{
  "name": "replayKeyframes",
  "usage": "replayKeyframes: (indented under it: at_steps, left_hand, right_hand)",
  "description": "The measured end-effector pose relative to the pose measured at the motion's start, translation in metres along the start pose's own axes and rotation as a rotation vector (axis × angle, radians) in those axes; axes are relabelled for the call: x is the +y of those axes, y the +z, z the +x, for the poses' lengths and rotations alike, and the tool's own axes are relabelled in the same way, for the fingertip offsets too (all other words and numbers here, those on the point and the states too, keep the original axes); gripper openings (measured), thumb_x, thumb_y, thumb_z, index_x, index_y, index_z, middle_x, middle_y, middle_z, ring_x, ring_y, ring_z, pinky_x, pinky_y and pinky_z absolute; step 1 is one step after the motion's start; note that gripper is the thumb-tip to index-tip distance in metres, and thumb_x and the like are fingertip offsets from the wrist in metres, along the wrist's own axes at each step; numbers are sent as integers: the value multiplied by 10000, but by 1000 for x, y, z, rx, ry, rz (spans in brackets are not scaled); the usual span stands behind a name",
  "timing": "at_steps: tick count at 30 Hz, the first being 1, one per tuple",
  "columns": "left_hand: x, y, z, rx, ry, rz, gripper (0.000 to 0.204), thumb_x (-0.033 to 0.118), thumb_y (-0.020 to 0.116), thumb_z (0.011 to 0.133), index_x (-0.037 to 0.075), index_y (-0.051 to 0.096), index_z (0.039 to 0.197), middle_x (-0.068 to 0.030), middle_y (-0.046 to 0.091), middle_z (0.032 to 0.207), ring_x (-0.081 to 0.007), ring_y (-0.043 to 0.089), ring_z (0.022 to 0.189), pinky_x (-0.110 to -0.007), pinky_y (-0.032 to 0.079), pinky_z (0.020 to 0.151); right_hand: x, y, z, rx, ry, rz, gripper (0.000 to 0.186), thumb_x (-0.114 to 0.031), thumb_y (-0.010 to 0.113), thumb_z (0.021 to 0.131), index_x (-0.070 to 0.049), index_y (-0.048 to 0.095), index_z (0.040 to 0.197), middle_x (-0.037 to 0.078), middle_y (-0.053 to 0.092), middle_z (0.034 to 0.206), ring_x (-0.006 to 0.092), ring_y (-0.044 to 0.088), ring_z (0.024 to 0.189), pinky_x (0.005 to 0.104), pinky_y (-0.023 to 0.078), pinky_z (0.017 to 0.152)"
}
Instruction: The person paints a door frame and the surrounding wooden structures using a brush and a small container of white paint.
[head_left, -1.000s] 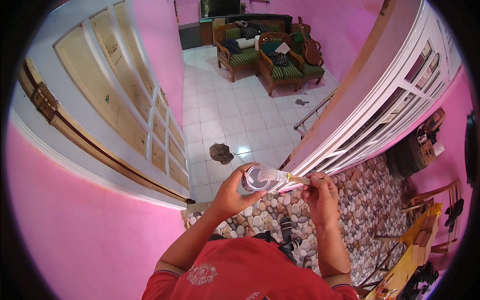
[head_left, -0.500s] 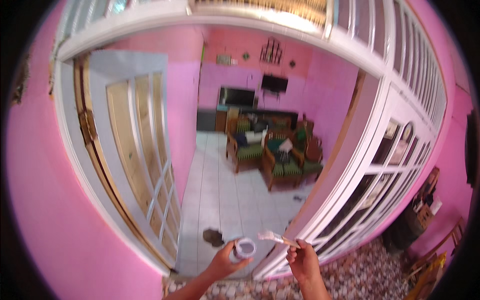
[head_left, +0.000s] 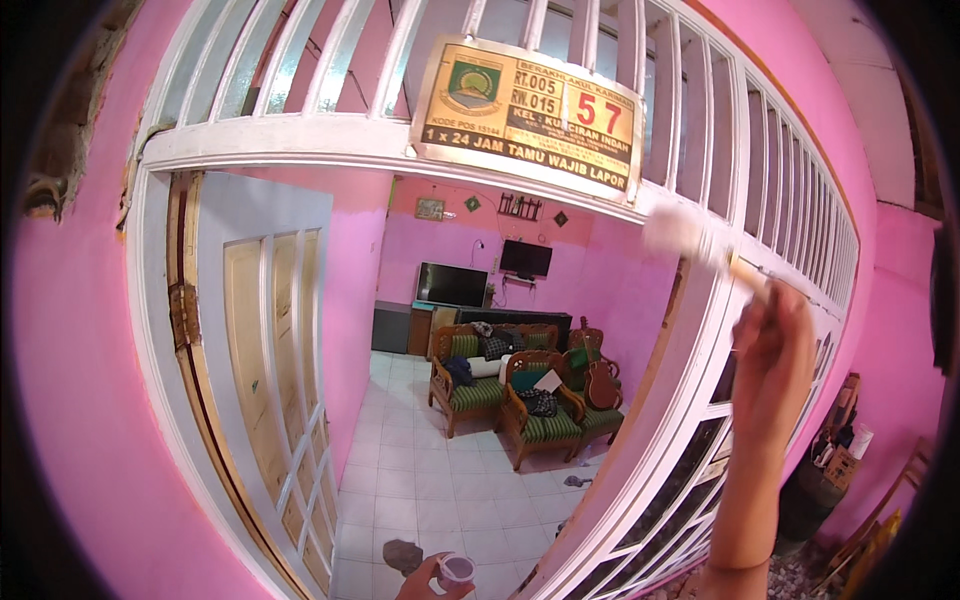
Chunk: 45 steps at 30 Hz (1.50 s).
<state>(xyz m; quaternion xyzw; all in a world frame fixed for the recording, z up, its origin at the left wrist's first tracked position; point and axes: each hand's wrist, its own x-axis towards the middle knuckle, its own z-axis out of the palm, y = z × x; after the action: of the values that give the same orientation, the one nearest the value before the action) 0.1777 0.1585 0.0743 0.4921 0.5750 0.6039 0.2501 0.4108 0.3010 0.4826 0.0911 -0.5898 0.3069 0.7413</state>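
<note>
My right hand is raised high on the right, its fingers closed round the wooden handle of a paintbrush. The pale bristle end, smeared by motion, is near the top right corner of the white door frame; I cannot tell whether it touches the wood. Low at the bottom edge, my left hand grips a small round clear cup by its side. The cup's mouth faces up, and what is inside looks greyish.
A metal sign plate is fixed above the doorway, below white bars. A grey-framed door stands open on the left. Inside are wooden armchairs with green striped cushions, a guitar and a dark cloth on the tiles.
My right hand has lifted the paintbrush from low by the doorway up to the frame's top right. My left hand with the cup sits lower in view. The view has tilted upward, bringing in the sign.
</note>
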Motion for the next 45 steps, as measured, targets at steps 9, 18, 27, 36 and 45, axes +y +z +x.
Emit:
replayKeyframes:
  at_steps: [9, 18, 27, 36, 45]
  left_hand:
    - [-30, -29, 16, 55, 104, -95, 652, 148, 856, 810, -3, 510, 1341, -68, 635, 1066, -145, 632, 967, -286, 525, 789]
    - [-59, -75, 19, 130, 72, -102, 619, 177, 860, 803, 11, 534, 1302, -94, 676, 1093, -180, 657, 969, -326, 542, 812]
    - [-90, -111, 23, 204, 9, -28, 601, 197, 866, 795, 20, 551, 1276, -112, 690, 1068, -193, 669, 956, -333, 547, 821]
    - [-88, -126, 24, 268, -62, 38, 558, 193, 859, 812, 8, 556, 1242, -112, 684, 1084, -180, 663, 964, -325, 548, 830]
    - [-88, -121, 22, 303, -9, -343, 558, 121, 831, 836, 16, 510, 1280, -89, 658, 1100, -151, 643, 982, -293, 534, 851]
  right_hand:
    - [-27, 122, 150, -151, -495, -223, 310, -229, 680, 972, 51, 675, 1105, 89, 691, 921, 112, 620, 786, 239, 487, 739]
    - [-19, 247, 224, -128, -696, -663, 148, -129, 657, 939, -5, 692, 1011, 91, 719, 808, 120, 585, 621, 291, 491, 556]
    - [23, 297, 277, -220, -888, -1035, 130, -105, 644, 882, 1, 707, 924, 155, 704, 759, 234, 641, 660, 378, 498, 594]
    - [25, 315, 315, -329, -971, -1393, 148, -114, 623, 841, 12, 698, 859, 240, 693, 816, 386, 673, 770, 467, 512, 699]
    - [9, 310, 283, -377, -958, -1283, 161, -100, 615, 897, 29, 711, 896, 215, 715, 854, 353, 680, 777, 433, 540, 720]
